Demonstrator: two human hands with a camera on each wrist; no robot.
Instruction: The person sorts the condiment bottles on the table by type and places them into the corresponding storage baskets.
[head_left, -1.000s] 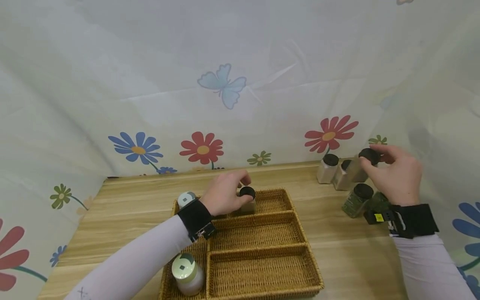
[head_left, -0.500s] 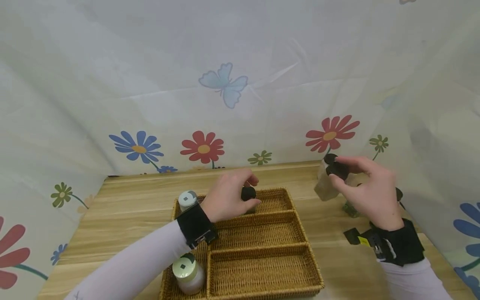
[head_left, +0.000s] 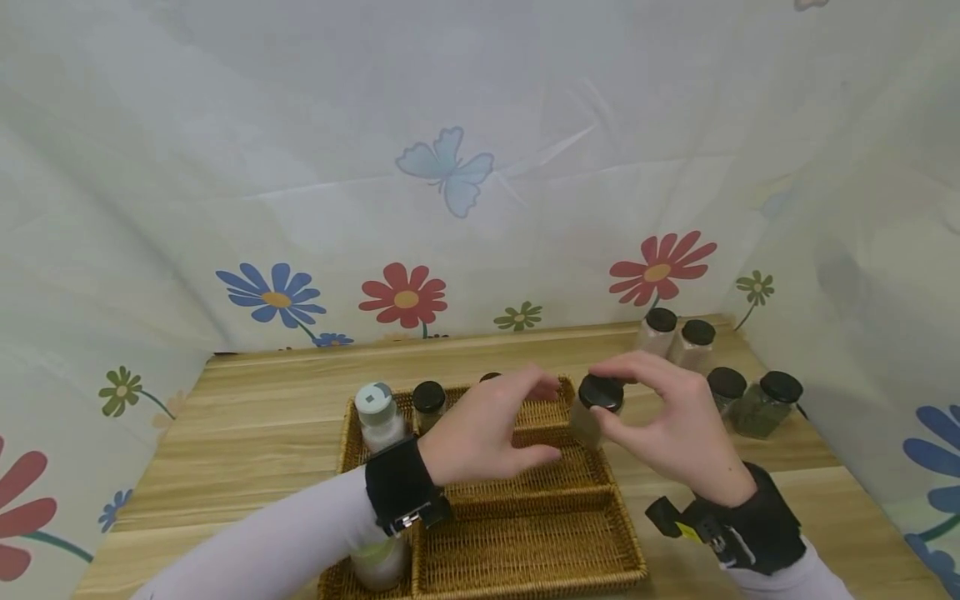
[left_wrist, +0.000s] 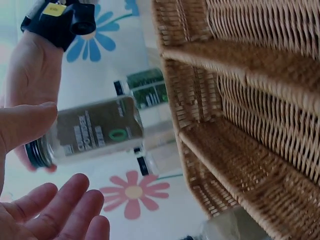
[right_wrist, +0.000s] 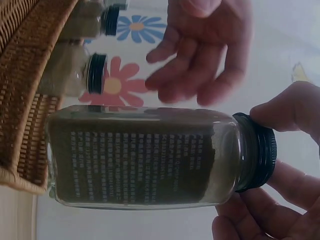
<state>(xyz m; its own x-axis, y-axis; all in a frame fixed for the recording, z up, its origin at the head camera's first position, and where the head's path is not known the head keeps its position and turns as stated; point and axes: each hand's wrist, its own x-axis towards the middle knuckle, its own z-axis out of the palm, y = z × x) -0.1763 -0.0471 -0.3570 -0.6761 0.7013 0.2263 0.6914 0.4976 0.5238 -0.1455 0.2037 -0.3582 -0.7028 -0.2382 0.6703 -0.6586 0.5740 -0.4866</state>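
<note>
My right hand pinches the black lid of a square glass spice jar holding brownish-green powder. In the head view the jar hangs upright over the right end of the wicker tray. My left hand is over the tray's back part, fingers spread and holding nothing, its thumb and fingertips turned toward the jar. Behind the left hand, a black-lidded jar stands in the back compartment, and another jar's lid just shows above the knuckles.
Two jars of pale powder stand by the wall at the back right. Nearer are two jars with green contents. In the tray's left column are a white-capped jar and a green-lidded jar, partly hidden by the sleeve.
My right hand has carried the spice jar leftward from the group at the right to the tray. My left hand has let go of a jar in the back compartment and moved slightly right.
</note>
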